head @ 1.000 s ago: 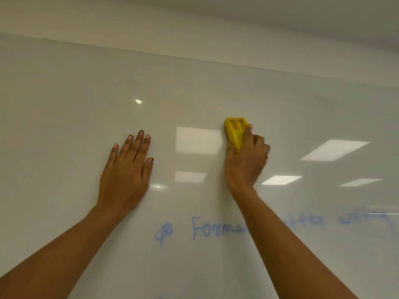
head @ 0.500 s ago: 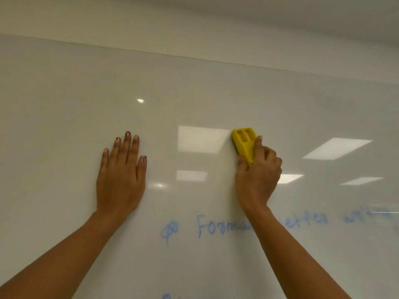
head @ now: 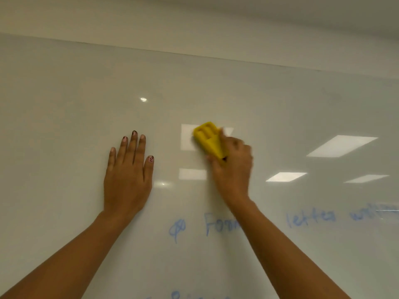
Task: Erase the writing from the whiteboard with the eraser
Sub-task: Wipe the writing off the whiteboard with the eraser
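Note:
A large glossy whiteboard [head: 75, 108] fills the view. My right hand [head: 234, 169] grips a yellow eraser [head: 208, 138] and holds it against the board, tilted up and to the left. Flat on the board to its left rests my left hand [head: 127, 173], fingers straight and pointing up. A line of blue writing [head: 311, 219] runs below both hands; my right forearm hides its middle. More blue marks [head: 179, 295] show at the bottom edge.
The board's top edge [head: 216, 56] meets a pale wall above. Reflections of ceiling lights [head: 341, 145] lie across the board's right half. The board surface above and left of the hands carries no writing.
The eraser and my right hand have slid left toward my left hand, and the eraser now tilts more to the left. My left hand stays flat on the board.

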